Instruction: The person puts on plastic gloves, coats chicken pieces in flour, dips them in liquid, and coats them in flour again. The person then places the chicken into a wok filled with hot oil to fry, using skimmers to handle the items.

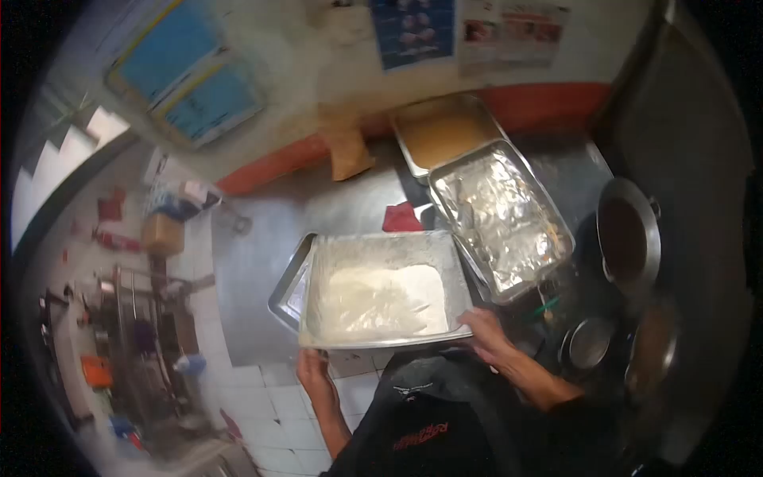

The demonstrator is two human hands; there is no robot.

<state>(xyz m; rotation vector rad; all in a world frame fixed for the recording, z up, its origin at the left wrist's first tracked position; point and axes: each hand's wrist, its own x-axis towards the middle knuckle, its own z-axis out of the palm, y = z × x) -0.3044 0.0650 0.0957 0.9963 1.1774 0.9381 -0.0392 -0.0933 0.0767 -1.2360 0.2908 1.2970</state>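
Note:
A deep rectangular metal tray [381, 242] is in front of my body, with white powder that looks like flour [373, 298] spread over its bottom. My left hand [312, 367] is closed on the tray's near left corner. At the near right corner, my right hand [483, 327] grips the rim, thumb on top. Another metal tray [284, 298] shows partly from under the left side of the held one. Just beyond the far rim lies a red cloth [403, 218].
A foil-lined tray [501, 215] with bits of food stands to the right, partly against a tray with an orange-brown surface [445, 131]. A wok [628, 234] and smaller pans [588, 343] are at far right. A metal counter [254, 278] extends left; shelves stand beyond.

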